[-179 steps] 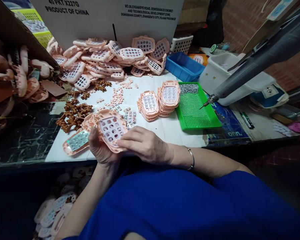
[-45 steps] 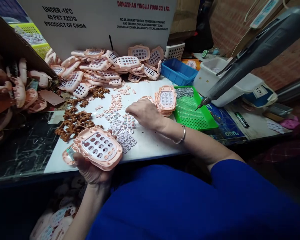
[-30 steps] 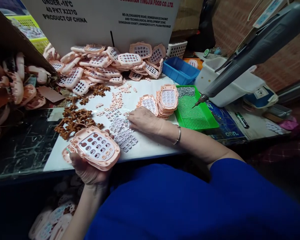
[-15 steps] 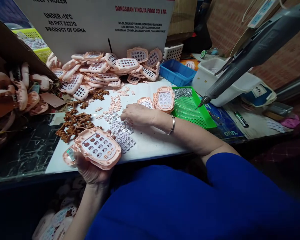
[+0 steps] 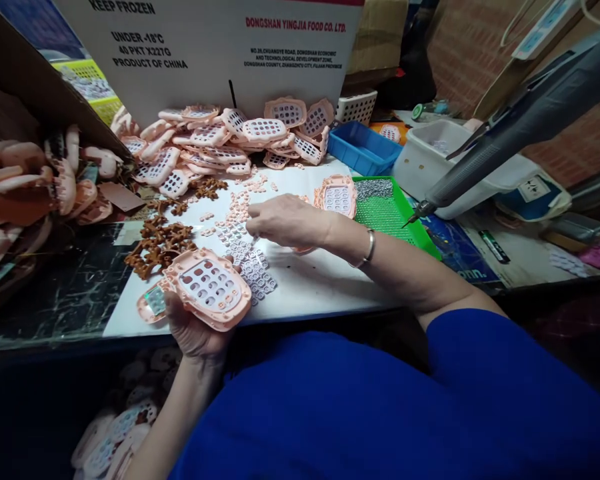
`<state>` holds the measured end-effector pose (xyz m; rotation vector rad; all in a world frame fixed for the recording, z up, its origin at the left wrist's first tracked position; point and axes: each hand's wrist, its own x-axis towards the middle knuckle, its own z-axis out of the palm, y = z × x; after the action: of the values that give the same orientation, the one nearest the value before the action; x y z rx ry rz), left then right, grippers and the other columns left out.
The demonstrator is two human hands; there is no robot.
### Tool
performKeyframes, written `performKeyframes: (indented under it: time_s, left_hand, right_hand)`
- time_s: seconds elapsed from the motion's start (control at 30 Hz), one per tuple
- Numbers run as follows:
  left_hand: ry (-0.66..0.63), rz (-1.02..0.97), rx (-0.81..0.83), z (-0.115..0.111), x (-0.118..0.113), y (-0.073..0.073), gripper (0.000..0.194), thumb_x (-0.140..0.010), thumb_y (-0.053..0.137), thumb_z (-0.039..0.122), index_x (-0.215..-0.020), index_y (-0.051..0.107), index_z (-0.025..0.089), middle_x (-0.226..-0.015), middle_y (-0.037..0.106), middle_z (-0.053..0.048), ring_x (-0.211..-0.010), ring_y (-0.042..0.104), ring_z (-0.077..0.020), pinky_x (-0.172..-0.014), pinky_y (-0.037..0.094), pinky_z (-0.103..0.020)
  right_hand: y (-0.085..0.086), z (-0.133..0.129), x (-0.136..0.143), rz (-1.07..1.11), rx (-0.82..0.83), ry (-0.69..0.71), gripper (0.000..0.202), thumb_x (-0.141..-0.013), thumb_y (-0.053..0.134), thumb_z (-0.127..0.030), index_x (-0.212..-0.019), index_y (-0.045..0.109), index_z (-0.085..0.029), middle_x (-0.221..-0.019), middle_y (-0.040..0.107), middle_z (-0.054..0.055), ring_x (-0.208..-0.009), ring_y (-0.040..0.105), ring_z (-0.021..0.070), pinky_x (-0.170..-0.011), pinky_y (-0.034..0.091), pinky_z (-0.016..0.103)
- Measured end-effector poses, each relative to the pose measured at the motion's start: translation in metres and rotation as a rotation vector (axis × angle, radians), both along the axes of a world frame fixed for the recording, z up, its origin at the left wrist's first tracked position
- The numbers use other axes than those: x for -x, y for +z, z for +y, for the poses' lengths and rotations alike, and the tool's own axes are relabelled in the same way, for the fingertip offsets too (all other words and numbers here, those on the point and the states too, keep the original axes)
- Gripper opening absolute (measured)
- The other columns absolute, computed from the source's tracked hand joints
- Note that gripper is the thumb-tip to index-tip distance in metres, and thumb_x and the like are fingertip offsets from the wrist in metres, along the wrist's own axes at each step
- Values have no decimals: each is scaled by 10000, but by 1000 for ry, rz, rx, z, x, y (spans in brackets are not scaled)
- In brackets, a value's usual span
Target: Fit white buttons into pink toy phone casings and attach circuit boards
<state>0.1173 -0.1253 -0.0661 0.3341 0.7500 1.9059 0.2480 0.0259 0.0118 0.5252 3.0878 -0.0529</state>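
My left hand [image 5: 197, 330] is closed round the edge of a pale pink plastic toy phone shell [image 5: 223, 317], held tilted above the table's front edge. Its white grid of key holes faces up, with a few small pink keys seated at the lower end. A smaller pink part with a green circuit board [image 5: 155, 300] shows beside my thumb. My right hand [image 5: 285, 219] hovers with fingers pinched over loose white keys [image 5: 255, 270] and small pink keys [image 5: 239, 210]. Whatever its fingertips hold, if anything, is hidden. Another pink shell [image 5: 340, 197] lies beyond my right wrist.
Brown plastic parts [image 5: 160, 243] lie left of the keys. Pink shells [image 5: 205, 137] are heaped against a printed carton [image 5: 220, 53]. To the right are a green tray [image 5: 380, 217] with metal screws, a blue bin [image 5: 365, 150] and a hanging electric screwdriver [image 5: 505, 120].
The whole view has shifted slightly. My right hand has risen a little from the white keys towards the pink ones. My left hand still holds the phone shell, in nearly the same place.
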Motion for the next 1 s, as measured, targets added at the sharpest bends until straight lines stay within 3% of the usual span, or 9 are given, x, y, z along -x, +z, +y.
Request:
performKeyframes:
  time_s: [0.07, 0.13, 0.23, 0.3, 0.4, 0.5, 0.6, 0.77, 1.0]
  left_hand:
    - [-5, -23, 4, 1, -2, 0, 841, -458, 881, 459, -1232, 579, 327, -1307, 613, -37, -1259, 511, -319, -966, 500, -429]
    - [-15, -51, 2, 3, -6, 0, 868, -459, 882, 478, -1252, 564, 324, -1320, 605, -37, -1277, 491, -325, -1021, 448, -465]
    - [-61, -72, -36, 3, -14, -1, 859, -520, 861, 494, -1292, 539, 296, -1336, 591, -58, -1291, 473, -331, -1050, 417, -466]
    - [-66, -70, -69, 2, -17, -1, 815, -570, 847, 465, -1303, 534, 292, -1341, 587, -59, -1271, 497, -315, -1004, 468, -396]
    - [-60, -53, -87, 0, -19, -2, 794, -580, 840, 461, -1293, 548, 270, -1303, 610, -77, -1139, 604, -290, -785, 567, -282]
    - [-75, -29, -66, -2, -18, -1, 817, -546, 849, 484, -1274, 562, 252, -1241, 642, -90, -965, 676, -254, -659, 580, -251]
    - [-100, 7, -47, -3, -19, 1, 838, -506, 865, 485, -1258, 571, 260, -1223, 647, -88, -910, 686, -235, -605, 571, -218]
    - [-114, 85, -30, -4, -24, 2, 811, -538, 844, 489, -1267, 565, 269, -1247, 628, -93, -1002, 661, -270, -603, 566, -218]
    - [-130, 104, 56, -7, -24, -5, 781, -486, 851, 513, -1192, 623, 268, -1121, 678, -51, -925, 681, -239, -650, 572, -247]
  right_hand:
    - [1, -12, -5, 286, 3, 7, 196, -890, 417, -66, -921, 608, -97, -895, 595, 55, -757, 510, 106, -662, 377, 251]
    - [-6, -27, -8, 582, 55, 104, 191, -911, 388, -76, -926, 578, -84, -887, 609, 49, -800, 537, 87, -718, 426, 226]
    - [-25, -48, -9, 787, 37, 221, 230, -954, 357, -131, -906, 580, -98, -868, 654, 45, -822, 587, 75, -755, 458, 207]
    - [-38, -57, -9, 796, -62, 247, 238, -959, 373, -152, -911, 604, -120, -884, 685, 41, -836, 612, 91, -773, 466, 225]
    - [-48, -62, -10, 758, -203, 276, 221, -963, 419, -201, -976, 638, -169, -962, 708, 27, -904, 625, 114, -835, 460, 272]
    - [-47, -64, -14, 693, -269, 275, 225, -961, 449, -264, -1034, 650, -193, -1022, 709, 29, -988, 612, 143, -942, 419, 348]
    - [-41, -68, -21, 647, -227, 240, 263, -956, 446, -315, -1044, 658, -188, -1081, 701, 43, -1049, 592, 175, -1017, 370, 397]
    - [-43, -74, -26, 628, -145, 256, 266, -957, 430, -277, -1003, 661, -153, -1204, 660, 71, -1176, 551, 198, -1033, 371, 388]
    - [-53, -80, -20, 704, -192, 164, 228, -954, 477, -263, -1069, 655, -177, -1122, 697, 61, -1065, 609, 153, -975, 407, 355]
